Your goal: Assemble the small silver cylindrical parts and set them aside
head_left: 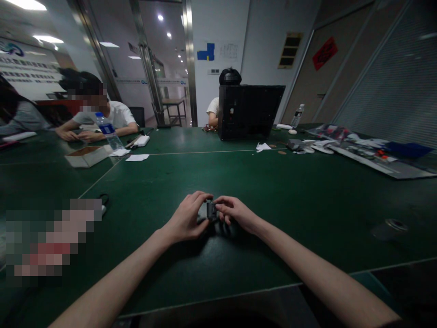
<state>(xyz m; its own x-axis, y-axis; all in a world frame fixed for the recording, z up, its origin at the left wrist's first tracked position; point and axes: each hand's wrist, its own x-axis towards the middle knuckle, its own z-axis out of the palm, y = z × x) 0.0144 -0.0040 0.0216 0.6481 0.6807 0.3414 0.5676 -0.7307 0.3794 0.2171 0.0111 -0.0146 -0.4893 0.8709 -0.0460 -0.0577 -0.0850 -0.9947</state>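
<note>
Your left hand [186, 218] and right hand [238, 212] meet near the middle of the dark green table [307, 214], forearms reaching in from the bottom of the view. Between them is a small dark grey part [211, 210], possibly cylindrical, though it is too small and too covered by your hands to identify.

Your left fingers [201, 197] curl around it from one side, and your right fingers [223, 203] pinch in from the other. Both hands are clenched on the part; neither has released it.

Progress on the part can't be read from this view. It shows as a single piece, and any detail on it is hidden by your grip.

Well ahead on the left, a co-worker's hands [79, 135] sit close together behind a water bottle [108, 132]. A shallow cardboard tray [87, 156] and a sheet of paper [137, 157] lie well apart from your hands. A black computer case [249, 111] stands on the far side, and a long strip of cluttered printed sheets [375, 155] runs along the right.
</note>
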